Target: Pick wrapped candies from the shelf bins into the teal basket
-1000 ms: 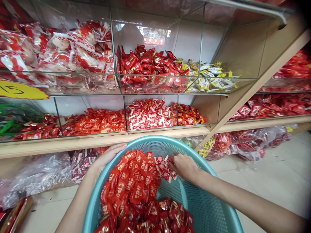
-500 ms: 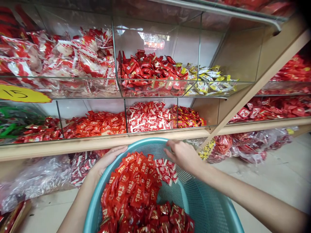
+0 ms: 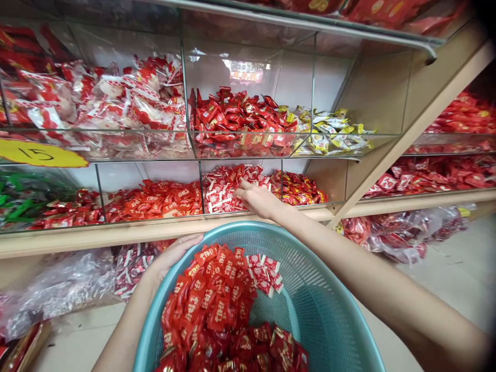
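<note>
A teal plastic basket [image 3: 329,289] with mesh walls is tilted toward me below the shelf. My left hand [image 3: 180,253] grips its rim at the far left side, fingers laid over the edge. Inside lie orange-red wrapped candies [image 3: 209,289], dark red wrapped candies [image 3: 251,349] and a small group of red-and-white wrapped candies [image 3: 265,274]. My right hand [image 3: 258,199] reaches over the basket into the lower shelf bin, its fingers apart at a pile of red-and-white candies [image 3: 220,191]. No candy shows in it; the fingertips partly blend with the wrappers.
Clear dividers and front panels split the wooden shelf [image 3: 96,240] into bins. Above are large clear-wrapped packs [image 3: 104,103], red candies [image 3: 244,116] and yellow-white candies [image 3: 329,129]. A yellow price tag [image 3: 39,152] hangs left. Plastic bags [image 3: 73,284] lie underneath; a wooden divider [image 3: 395,150] slants at right.
My right hand has moved from above the basket's far rim, forward and left, into the bin of red-and-white candies. My left hand stays on the rim, and the basket is nearly still.
</note>
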`<state>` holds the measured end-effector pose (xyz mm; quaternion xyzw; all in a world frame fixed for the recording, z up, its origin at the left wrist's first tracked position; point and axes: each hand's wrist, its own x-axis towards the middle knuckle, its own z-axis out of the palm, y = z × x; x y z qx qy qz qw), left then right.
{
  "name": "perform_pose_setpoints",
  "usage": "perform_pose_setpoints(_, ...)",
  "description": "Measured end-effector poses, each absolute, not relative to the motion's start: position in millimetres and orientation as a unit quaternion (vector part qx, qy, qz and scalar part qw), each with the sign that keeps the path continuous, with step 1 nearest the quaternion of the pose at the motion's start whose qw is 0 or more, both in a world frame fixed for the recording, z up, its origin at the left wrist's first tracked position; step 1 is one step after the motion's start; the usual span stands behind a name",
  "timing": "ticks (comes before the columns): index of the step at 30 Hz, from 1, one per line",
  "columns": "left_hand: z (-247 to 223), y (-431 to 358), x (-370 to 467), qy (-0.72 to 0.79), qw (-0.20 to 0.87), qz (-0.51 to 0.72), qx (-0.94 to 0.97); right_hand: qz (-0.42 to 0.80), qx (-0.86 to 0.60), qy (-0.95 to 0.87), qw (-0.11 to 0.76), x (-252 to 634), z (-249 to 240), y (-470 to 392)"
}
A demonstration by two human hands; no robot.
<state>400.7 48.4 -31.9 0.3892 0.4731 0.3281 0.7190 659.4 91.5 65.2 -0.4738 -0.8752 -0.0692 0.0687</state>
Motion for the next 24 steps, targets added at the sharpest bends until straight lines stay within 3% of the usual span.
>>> perform_pose_setpoints(7,-29.5,47.4,401.5,0.469,0.733,0.324,0.372,-0.135,-0.429,-0.893,0.021,648.5,63.2,101.1)
perform_pose_setpoints(11,-29.3,48.4,401.2,0.472,0.721,0.335,0.382,-0.139,-0.444,-0.883,0.062,656.6,67.8,95.0)
perform_pose_setpoints(14,-28.2,47.8,401.3,0.502,0.682,0.350,0.400,-0.115,-0.447,-0.875,0.145,672.4,76.8,76.5)
perform_pose_setpoints(17,-25.6,45.3,403.4,0.506,0.668,0.356,0.414,-0.025,-0.425,-0.866,0.261,688.0,80.0,45.0)
perform_pose_setpoints(19,-23.2,43.5,405.8,0.498,0.671,0.355,0.419,0.072,-0.418,-0.857,0.293,695.7,71.3,23.6)
perform_pose_setpoints(24,-21.5,43.9,408.5,0.479,0.694,0.339,0.417,0.258,-0.498,-0.800,0.213,706.4,10.9,2.9)
